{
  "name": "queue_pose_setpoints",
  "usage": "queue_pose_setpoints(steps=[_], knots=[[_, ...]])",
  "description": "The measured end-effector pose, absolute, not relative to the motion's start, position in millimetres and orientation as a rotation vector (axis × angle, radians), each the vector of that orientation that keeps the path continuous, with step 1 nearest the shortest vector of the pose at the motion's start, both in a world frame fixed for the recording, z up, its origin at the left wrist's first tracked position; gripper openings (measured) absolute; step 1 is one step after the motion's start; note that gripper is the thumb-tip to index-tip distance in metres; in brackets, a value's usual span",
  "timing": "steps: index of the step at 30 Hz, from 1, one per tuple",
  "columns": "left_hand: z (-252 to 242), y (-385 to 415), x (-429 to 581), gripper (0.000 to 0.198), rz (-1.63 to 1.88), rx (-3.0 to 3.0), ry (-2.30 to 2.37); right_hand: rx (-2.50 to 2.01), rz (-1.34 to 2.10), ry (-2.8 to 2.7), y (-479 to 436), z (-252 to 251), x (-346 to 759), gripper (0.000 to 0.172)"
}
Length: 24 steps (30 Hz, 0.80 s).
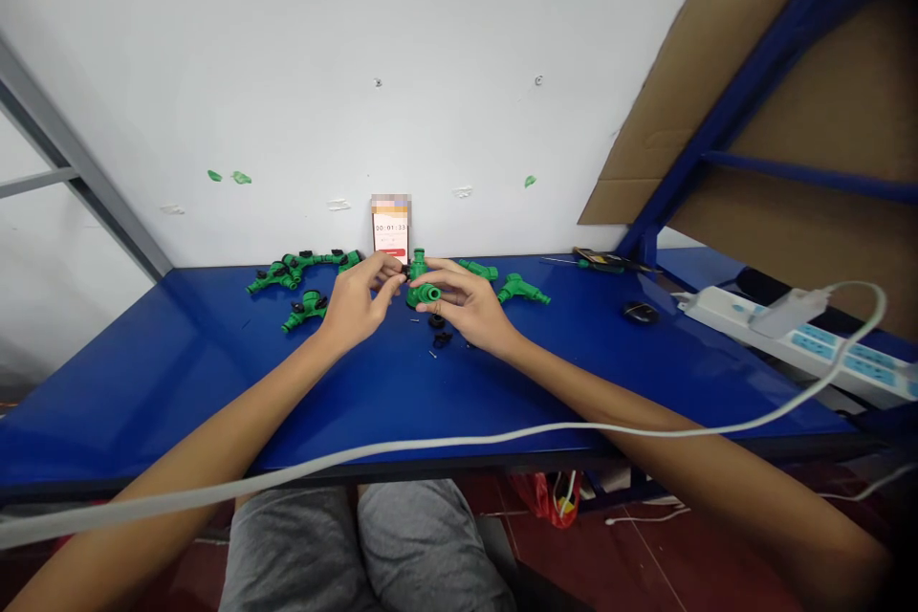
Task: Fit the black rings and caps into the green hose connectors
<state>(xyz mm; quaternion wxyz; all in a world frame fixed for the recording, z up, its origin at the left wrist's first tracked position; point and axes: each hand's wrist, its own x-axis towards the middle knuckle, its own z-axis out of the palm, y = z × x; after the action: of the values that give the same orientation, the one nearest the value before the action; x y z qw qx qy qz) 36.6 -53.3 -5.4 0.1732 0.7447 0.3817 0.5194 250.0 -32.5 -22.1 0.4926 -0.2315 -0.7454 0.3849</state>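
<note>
Left hand (355, 299) and right hand (465, 302) both grip one green hose connector (424, 294) over the blue bench (143, 382). Six other connectors (522, 289) lie there, four left, two right; two black fittings (439, 330) lie nearby.

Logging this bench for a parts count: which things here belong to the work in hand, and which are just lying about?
Belonging:
left hand, right hand, green plastic hose connector between them, other green connectors, small black parts

Lying about:
screwdriver, black computer mouse, power strip, phone showing a timer
</note>
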Motion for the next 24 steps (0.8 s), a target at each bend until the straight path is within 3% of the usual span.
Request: queue_pose_setpoints(steps=[14, 24], knots=[[3, -44, 11, 0.017, 1.086, 2.842, 1.051, -0.530, 1.385, -1.720, -27, -19, 251, 0.040], [-3, -44, 13, 0.015, 1.078, 2.791, 1.046, -0.507, 1.552, -1.625, -24, -24, 249, 0.043]])
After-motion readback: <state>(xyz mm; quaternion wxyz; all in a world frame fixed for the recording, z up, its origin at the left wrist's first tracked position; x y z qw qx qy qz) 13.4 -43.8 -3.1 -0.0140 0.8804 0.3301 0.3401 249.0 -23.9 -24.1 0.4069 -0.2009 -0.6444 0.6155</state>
